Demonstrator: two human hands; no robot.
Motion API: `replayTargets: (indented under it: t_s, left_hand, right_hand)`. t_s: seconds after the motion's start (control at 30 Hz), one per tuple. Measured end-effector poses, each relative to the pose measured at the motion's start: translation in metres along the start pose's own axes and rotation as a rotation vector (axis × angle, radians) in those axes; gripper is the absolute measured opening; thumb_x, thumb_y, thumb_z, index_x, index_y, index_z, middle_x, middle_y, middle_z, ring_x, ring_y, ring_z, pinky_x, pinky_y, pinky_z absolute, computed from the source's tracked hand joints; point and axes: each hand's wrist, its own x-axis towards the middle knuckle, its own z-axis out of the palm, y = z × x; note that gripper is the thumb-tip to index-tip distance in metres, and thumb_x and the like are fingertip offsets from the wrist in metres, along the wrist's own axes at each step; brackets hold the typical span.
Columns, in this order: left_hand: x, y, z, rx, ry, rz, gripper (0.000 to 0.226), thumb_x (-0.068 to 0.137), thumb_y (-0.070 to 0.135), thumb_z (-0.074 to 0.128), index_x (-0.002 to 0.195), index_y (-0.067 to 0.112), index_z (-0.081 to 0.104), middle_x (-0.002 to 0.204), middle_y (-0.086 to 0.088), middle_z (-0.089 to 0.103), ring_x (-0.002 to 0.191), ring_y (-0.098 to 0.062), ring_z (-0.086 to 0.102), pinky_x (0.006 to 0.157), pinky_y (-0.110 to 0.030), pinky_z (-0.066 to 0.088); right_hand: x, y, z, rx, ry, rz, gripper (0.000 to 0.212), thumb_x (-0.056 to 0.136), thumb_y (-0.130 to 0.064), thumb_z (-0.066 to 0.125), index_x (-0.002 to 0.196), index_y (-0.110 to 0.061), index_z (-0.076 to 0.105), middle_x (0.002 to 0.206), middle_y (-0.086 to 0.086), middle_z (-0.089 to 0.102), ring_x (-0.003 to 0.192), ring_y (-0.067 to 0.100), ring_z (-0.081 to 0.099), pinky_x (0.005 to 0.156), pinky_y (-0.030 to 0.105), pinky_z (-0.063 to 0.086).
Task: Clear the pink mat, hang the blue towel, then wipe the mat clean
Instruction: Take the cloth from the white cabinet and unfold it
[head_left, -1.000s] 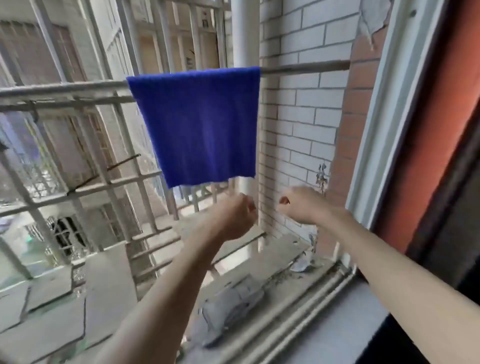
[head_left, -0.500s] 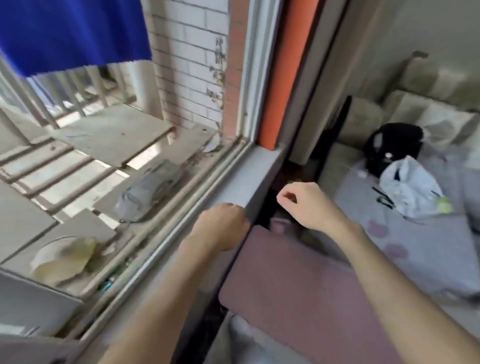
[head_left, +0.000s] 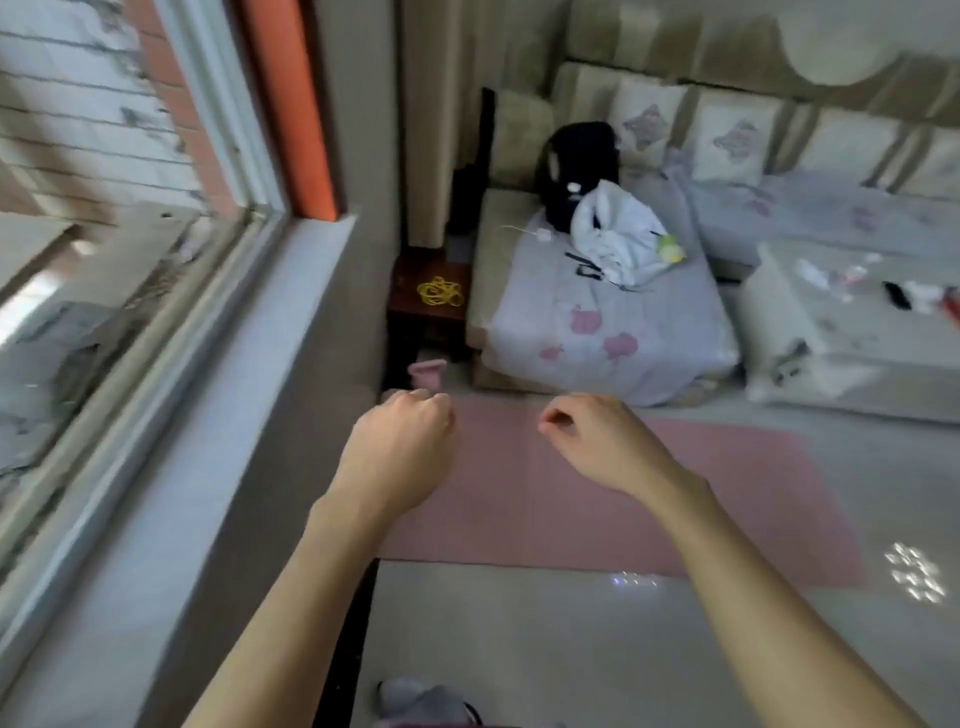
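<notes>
- Far left, the window frame (head_left: 218, 156) has swung out to the edge of view, and the blue towel that filled the top corner half a second ago is out of shot
- The grey sill (head_left: 234, 415) runs down the left side; the ledge beyond the glass is smeared with blur and hard to read
- Left grip (head_left: 402, 447) shows over the far left corner of the pink mat (head_left: 727, 493), fingers curled under in a loose fist, nothing in it, same curl as before
- Just past its knuckles a small pink thing (head_left: 427, 371) is on the floor (head_left: 571, 649), too blurred to name; behind it a dark wooden stand (head_left: 415, 312) carries a tangle of yellow bands (head_left: 440, 292)
- The mat lies flat on the floor, far more of it showing than earlier, its left edge hidden behind the left forearm
- Right grip (head_left: 597, 441) is over the mat's far edge, apart from the left one, fingers curled in, thumb near forefinger, empty
- Right of that, a sofa (head_left: 613, 322) in a lilac cover holds a black bag (head_left: 576, 171) and a white bag (head_left: 618, 228); its far end is cut off by the frame
</notes>
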Motion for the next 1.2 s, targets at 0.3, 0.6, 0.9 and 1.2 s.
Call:
replayTargets:
  t_s: [0.3,0.6,0.9,1.2]
  left_hand:
    - [-0.039,0.174,0.073,0.042,-0.179,0.314,0.026,0.098,0.03,0.042,0.101,0.016,0.063,0.107,-0.001,0.062,0.1,-0.026,0.058,0.072,-0.033,0.042]
    - [-0.06,0.313,0.116,0.103,-0.265,0.64,0.028,0.099,0.03,0.039,0.1,0.015,0.062,0.101,-0.002,0.062,0.093,-0.027,0.06,0.077,-0.039,0.052]
    - [-0.063,0.446,0.165,0.115,-0.377,0.978,0.034,0.101,0.037,0.035,0.1,0.013,0.06,0.094,-0.002,0.06,0.091,-0.024,0.056,0.076,-0.039,0.05]
    - [-0.015,0.573,0.207,0.106,-0.47,1.248,0.033,0.101,0.036,0.038,0.104,0.014,0.062,0.096,-0.001,0.061,0.092,-0.023,0.056,0.077,-0.038,0.05]
  right_hand:
    - [-0.186,0.154,-0.007,0.042,0.108,0.398,0.016,0.087,-0.02,0.05,0.088,-0.019,0.067,0.094,0.001,0.071,0.091,0.028,0.064,0.077,0.04,0.053]
    - [-0.323,0.221,-0.012,0.146,0.205,0.655,0.02,0.094,-0.02,0.049,0.1,-0.017,0.068,0.104,-0.002,0.069,0.099,0.019,0.062,0.084,0.037,0.051]
    - [-0.421,0.281,-0.023,0.184,0.37,0.965,0.023,0.096,-0.025,0.048,0.102,-0.017,0.069,0.103,-0.005,0.068,0.095,0.017,0.062,0.084,0.038,0.052]
    - [-0.45,0.354,-0.054,0.193,0.424,1.249,0.023,0.097,-0.026,0.047,0.102,-0.019,0.068,0.102,-0.007,0.068,0.094,0.016,0.062,0.084,0.037,0.052]
